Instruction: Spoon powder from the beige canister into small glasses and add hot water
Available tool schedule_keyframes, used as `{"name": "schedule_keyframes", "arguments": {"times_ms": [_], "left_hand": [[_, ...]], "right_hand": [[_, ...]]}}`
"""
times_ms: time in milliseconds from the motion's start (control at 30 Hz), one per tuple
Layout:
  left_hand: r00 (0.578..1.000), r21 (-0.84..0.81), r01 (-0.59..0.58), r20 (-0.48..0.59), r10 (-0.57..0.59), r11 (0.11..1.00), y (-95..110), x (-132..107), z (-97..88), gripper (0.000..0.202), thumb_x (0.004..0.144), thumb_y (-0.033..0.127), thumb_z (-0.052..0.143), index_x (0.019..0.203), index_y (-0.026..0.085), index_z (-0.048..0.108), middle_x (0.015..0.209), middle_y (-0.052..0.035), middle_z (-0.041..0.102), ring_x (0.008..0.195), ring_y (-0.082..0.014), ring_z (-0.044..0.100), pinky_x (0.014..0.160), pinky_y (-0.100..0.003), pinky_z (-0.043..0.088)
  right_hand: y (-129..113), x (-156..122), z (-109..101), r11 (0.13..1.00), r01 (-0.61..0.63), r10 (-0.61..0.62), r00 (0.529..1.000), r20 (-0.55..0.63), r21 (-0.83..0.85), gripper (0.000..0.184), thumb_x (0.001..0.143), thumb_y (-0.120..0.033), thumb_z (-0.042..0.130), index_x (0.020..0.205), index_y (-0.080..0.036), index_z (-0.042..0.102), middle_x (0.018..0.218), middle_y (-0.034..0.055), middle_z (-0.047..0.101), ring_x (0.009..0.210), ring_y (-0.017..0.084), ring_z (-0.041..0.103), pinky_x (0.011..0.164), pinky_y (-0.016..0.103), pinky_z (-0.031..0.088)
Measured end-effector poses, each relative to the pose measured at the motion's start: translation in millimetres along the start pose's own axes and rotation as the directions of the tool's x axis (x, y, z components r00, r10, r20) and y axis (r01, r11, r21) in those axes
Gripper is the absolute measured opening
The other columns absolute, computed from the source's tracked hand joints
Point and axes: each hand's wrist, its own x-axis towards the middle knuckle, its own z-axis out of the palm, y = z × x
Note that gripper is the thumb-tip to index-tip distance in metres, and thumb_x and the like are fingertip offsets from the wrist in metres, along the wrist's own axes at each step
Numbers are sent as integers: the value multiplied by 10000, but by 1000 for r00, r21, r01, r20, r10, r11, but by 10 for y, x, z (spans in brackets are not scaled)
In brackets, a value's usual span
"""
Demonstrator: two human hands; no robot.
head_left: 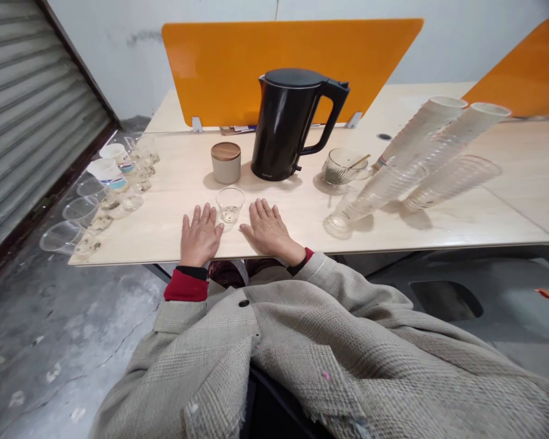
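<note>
My left hand (199, 235) lies flat on the table near its front edge, fingers stretched forward. Palm down as well, my right hand (269, 227) rests on the tabletop with its fingers extended. Between the two stands a small clear plastic cup (230, 206) with some dark bits at its bottom; neither hand grips it. Behind this cup are a grey canister (226, 166) with a wooden lid and a black electric kettle (283, 125), its handle to the right. A ribbed glass cup (338, 167) with a spoon (359, 161) in it sits right of the kettle.
Tall leaning stacks of clear plastic cups (384, 183) and paper cups (421, 125) occupy the right side. Several clear cups (80, 213) holding dark bits line the table's left end, with paper cups (107, 172) among them. An orange divider (219, 73) stands behind the kettle.
</note>
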Motion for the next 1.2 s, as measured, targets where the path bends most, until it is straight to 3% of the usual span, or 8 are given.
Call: {"name": "schedule_keyframes", "arguments": {"times_ms": [600, 1200], "left_hand": [[1000, -5, -10, -11, 10, 1000, -21, 13, 28, 671, 1106, 430, 237, 1726, 191, 335, 1827, -85, 258, 1715, -316, 194, 1374, -626, 188], [1000, -5, 7, 13, -7, 1000, 13, -14, -23, 685, 1106, 422, 223, 1727, 150, 318, 1832, -79, 241, 1719, -313, 174, 1386, -610, 162]], "right_hand": [[27, 17, 56, 1000, 12, -12, 1000, -26, 0, 804, 1113, -493, 388, 1712, 28, 264, 1814, 257, 164, 1717, 382, 122, 1385, 585, 96], [3, 0, 26, 1000, 6, -7, 1000, -24, -3, 798, 1111, -487, 387, 1705, 35, 279, 1810, 262, 166, 1716, 382, 131, 1383, 583, 105]]}}
